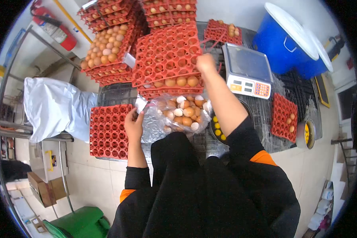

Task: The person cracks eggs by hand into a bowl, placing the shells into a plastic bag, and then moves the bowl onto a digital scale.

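My right hand (206, 63) is closed at the right edge of a red egg tray (168, 53), which lies tilted on top of a stack with brown eggs (181, 81) showing beneath it. My left hand (134, 123) has its thumb and fingers apart, beside a small white label (140, 104) near the stack's lower left corner. Whether it touches the label is unclear. Between my arms sits a clear plastic bag of broken eggshells (188, 111). An empty red tray (109, 131) lies left of my left hand. Yolks (217, 126) show in a dark bowl partly behind my right arm.
A scale (248, 71) stands right of my right hand, with blue bins (279, 39) behind. More stacked egg trays (107, 47) rise at the back left. A red tray with a few eggs (284, 117) and a metal bowl (306, 135) are at the right.
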The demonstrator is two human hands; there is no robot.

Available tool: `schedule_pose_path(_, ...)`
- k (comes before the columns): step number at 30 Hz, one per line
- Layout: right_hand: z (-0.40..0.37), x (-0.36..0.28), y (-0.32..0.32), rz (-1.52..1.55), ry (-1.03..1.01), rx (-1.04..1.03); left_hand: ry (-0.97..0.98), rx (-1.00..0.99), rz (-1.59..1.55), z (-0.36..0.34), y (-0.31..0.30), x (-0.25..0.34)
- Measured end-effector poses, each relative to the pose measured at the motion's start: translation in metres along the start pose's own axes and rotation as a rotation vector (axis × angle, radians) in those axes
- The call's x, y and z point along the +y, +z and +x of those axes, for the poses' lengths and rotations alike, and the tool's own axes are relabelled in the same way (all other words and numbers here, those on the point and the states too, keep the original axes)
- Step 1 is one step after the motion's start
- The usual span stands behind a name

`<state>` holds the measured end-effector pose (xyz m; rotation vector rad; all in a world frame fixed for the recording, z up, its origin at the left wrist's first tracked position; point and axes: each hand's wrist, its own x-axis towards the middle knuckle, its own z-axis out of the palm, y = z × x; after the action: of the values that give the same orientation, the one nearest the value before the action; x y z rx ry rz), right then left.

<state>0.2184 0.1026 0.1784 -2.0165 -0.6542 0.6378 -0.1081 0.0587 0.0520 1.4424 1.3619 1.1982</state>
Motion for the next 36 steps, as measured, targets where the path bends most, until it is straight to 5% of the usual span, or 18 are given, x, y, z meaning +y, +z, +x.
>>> schedule_pose_path(4,-0.013,-0.017,-0.004,0.569,-0.092,-0.170,-0.234,-0.043,-0.245,-0.017,-0.011,0.052)
schedule_pose_path(6,-0.037,-0.004,-0.008,0.569,-0.154,-0.284,-0.394,-0.053,-0.455,-0.029,-0.016,0.072)
schedule_pose_path(10,-0.180,-0.001,0.005,0.943,0.084,-0.425,-0.341,-0.104,-0.949,-0.076,-0.024,0.108)
schedule_pose_path(12,-0.227,0.049,0.051,0.776,-0.174,-0.418,-0.183,0.082,-1.100,-0.092,-0.032,0.125)
schedule_pose_path(14,-0.273,0.075,0.083,0.517,-0.109,-0.547,-0.257,0.493,-0.988,-0.089,-0.058,0.102)
schedule_pose_path(16,-0.294,0.095,0.121,0.425,-0.319,-0.662,-0.347,0.578,-0.994,-0.090,-0.100,0.071)
schedule_pose_path(19,-0.300,0.100,0.133,0.061,-0.161,-0.957,-0.306,0.509,-0.898,-0.087,-0.172,-0.006)
schedule_pose_path(21,-0.294,0.116,0.137,0.064,-0.160,-0.967,-0.272,0.522,-0.785,-0.081,-0.203,-0.046)
schedule_pose_path(24,-0.283,0.115,0.120,0.148,-0.032,-0.959,-0.589,0.473,-0.943,-0.075,-0.231,-0.110)
schedule_pose_path(26,-0.274,0.120,0.107,0.230,-0.021,-0.891,-0.504,0.512,-0.807,-0.069,-0.229,-0.155)
schedule_pose_path(30,-0.254,0.119,0.074,0.285,0.078,-0.774,-0.403,0.718,-0.574,-0.054,-0.206,-0.136)
schedule_pose_path(34,-0.243,0.119,0.051,0.375,0.148,-0.622,-0.704,0.495,-0.812,-0.055,-0.224,-0.113)
schedule_pose_path(36,-0.241,0.117,0.047,0.402,0.177,-0.580,-0.628,0.535,-0.907,-0.054,-0.224,-0.118)
